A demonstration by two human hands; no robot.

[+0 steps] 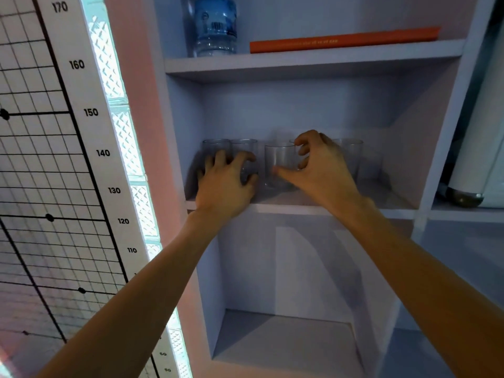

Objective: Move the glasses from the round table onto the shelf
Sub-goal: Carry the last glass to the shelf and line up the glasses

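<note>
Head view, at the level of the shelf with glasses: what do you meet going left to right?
Numbered height scale → lit glass-block strip → left hand gripping a glass → middle glass → right hand → far-right glass → white cylinder.

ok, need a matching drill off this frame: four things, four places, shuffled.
Things:
1. water bottle
2. orange book
3. left hand
4. right hand

Places:
A. top shelf, right part, lying flat
B. middle shelf, on the left-end glasses
C. top shelf, left, upright
D. middle shelf, at the centre glass

Pairs: 1-C, 2-A, 3-B, 4-D
</note>
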